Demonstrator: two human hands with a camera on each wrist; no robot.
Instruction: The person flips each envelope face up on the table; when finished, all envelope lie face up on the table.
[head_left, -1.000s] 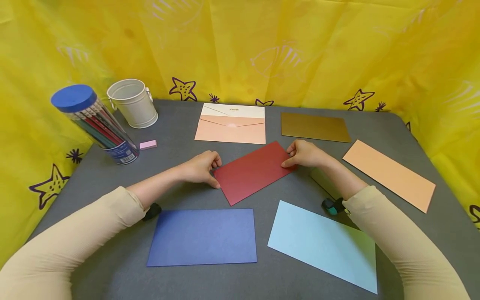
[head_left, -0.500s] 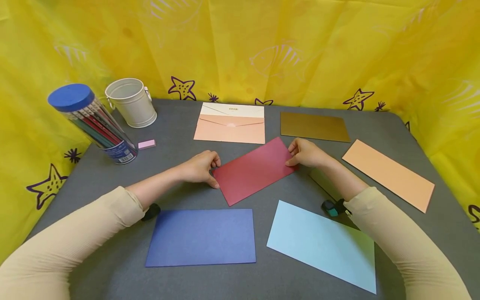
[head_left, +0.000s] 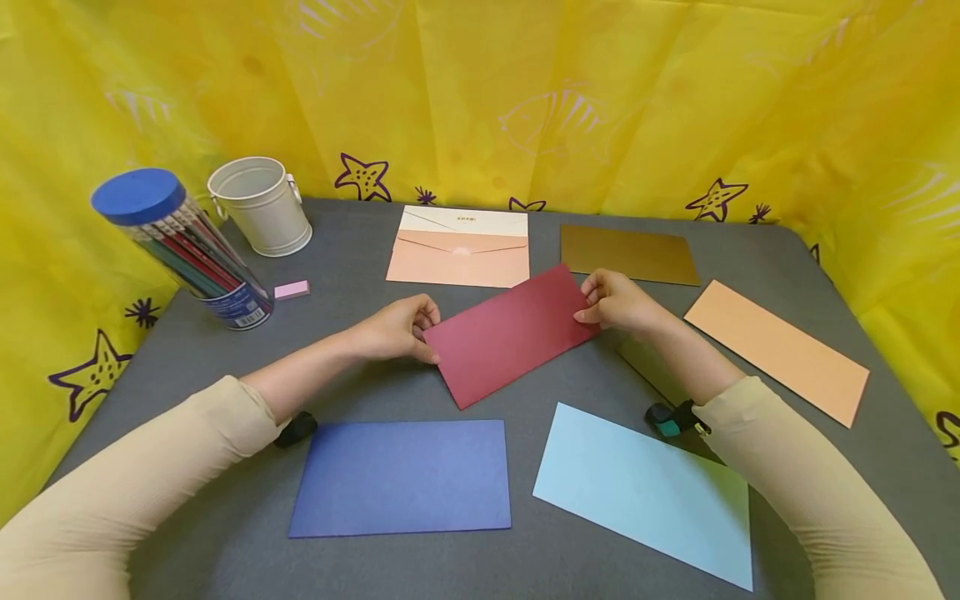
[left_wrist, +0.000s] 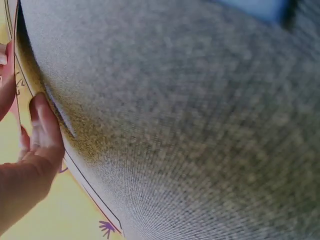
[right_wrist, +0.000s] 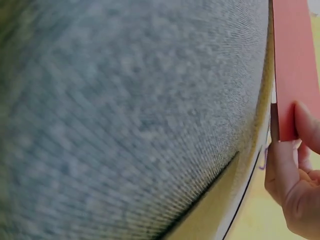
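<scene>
A red envelope (head_left: 510, 337), its plain side up, is held at a slant over the middle of the table by both hands. My left hand (head_left: 397, 327) pinches its left end, thumb on the near face. At the other end my right hand (head_left: 618, 302) grips the right edge; in the right wrist view the thumb of the right hand (right_wrist: 300, 185) lies on one face of the red envelope (right_wrist: 295, 60) with a finger behind. The left wrist view catches the left hand (left_wrist: 35, 155) only at its edge, beside a thin strip of red.
On the grey table lie a blue envelope (head_left: 405, 479), a light blue one (head_left: 648, 492), an orange one (head_left: 780, 350), a brown one (head_left: 630, 254), and overlapping peach and white envelopes (head_left: 459, 260). A pencil tub (head_left: 187, 250), white bucket (head_left: 262, 207) and pink eraser (head_left: 291, 289) stand left.
Both hands have lifted the red envelope slightly, its right end rising and shifting away and to the right. The other things on the table stay put.
</scene>
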